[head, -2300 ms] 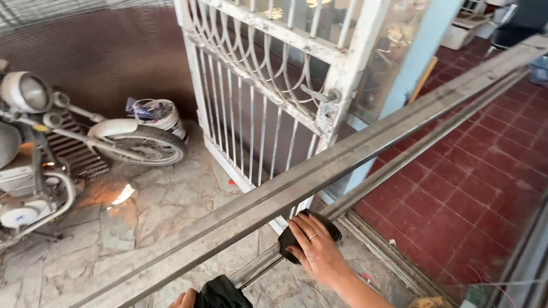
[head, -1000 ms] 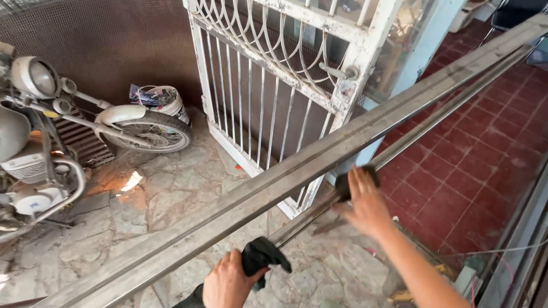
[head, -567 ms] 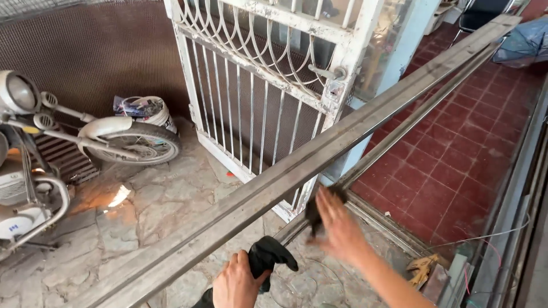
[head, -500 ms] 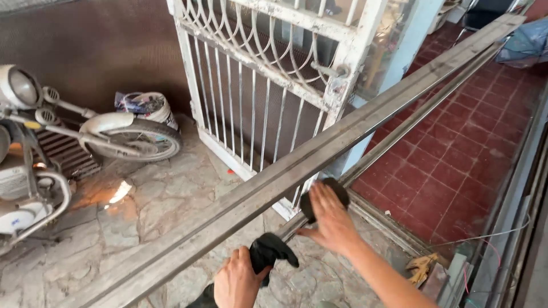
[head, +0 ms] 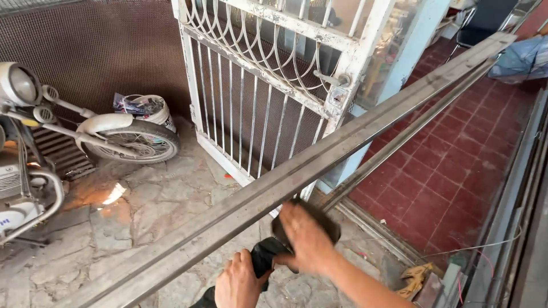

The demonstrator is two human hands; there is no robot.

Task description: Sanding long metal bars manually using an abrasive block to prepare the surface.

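White bucket-like container [head: 149,109] stood by brown mesh wall behind motorbike front wheel [head: 132,141], crumpled printed wrappers stuffed in top. Blue plastic bag or sheet [head: 522,59] lay at far right on red tiles. No signs or screens showed.

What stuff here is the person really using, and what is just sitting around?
In use:
left hand on the black tool
right hand over the black disc
long steel bar

Sitting around:
white gate
motorbike
bucket
thin rail
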